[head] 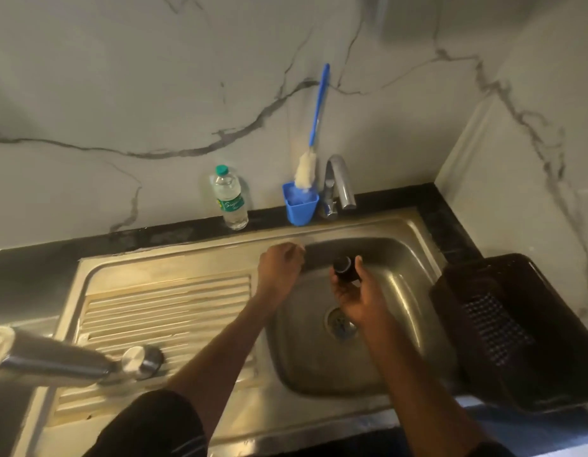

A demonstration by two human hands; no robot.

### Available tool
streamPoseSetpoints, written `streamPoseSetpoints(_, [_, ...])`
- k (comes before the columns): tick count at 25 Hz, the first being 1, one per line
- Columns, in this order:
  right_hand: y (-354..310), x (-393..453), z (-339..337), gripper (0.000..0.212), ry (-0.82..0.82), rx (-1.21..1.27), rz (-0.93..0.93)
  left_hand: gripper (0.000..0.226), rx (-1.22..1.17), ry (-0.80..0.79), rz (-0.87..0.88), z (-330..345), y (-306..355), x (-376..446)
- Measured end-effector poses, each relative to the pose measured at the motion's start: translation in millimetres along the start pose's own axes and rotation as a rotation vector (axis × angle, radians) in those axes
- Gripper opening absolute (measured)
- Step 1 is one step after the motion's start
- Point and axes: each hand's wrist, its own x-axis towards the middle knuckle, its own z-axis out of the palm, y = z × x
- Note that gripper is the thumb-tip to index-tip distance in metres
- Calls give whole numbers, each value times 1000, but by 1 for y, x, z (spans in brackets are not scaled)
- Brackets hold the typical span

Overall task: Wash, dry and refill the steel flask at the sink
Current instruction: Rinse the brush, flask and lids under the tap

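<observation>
The steel flask (48,361) lies on its side on the ribbed drainboard (167,308) at the lower left, its neck pointing right. A round steel cap (142,357) sits at that neck. Over the sink basin (401,291), my right hand (355,298) grips a small black stopper (345,268) between thumb and fingers. My left hand (279,268) hovers at the basin's left rim, its fingers curled into a loose fist with nothing visible in it.
The tap (340,183) stands behind the basin with no water running. Left of it are a blue cup (301,206) holding a bottle brush (314,127) and a plastic water bottle (230,199). A black basket (517,331) sits at the right. The drain (340,324) is open.
</observation>
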Motion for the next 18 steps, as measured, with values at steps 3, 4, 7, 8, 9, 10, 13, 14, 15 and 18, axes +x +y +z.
streamPoseSetpoints(3, [-13,22,4,60,-8,40,25,32,-43,-3,13,21,36,41])
streamPoseSetpoints(4, [-16,29,5,61,1,59,30,25,-39,-3,24,26,49,52])
streamPoseSetpoints(7, [-20,50,9,62,34,98,40,31,-13,-53,66,45,72,80])
streamPoseSetpoints(8, [-20,56,10,61,40,97,46,33,9,-61,79,51,75,89])
streamPoseSetpoints(9, [-21,61,11,60,42,91,54,29,37,-49,86,57,78,96])
streamPoseSetpoints(10, [-21,64,12,60,38,80,62,22,54,-14,80,62,79,100])
streamPoseSetpoints(13, [-21,74,15,57,30,72,76,7,23,70,48,70,79,106])
streamPoseSetpoints(14, [-22,76,17,56,32,79,83,11,6,79,53,72,76,107])
streamPoseSetpoints(15, [-22,78,18,54,35,86,90,16,-14,81,66,72,72,106])
streamPoseSetpoints(18, [-20,78,25,41,35,119,99,20,-108,88,66,73,67,105])
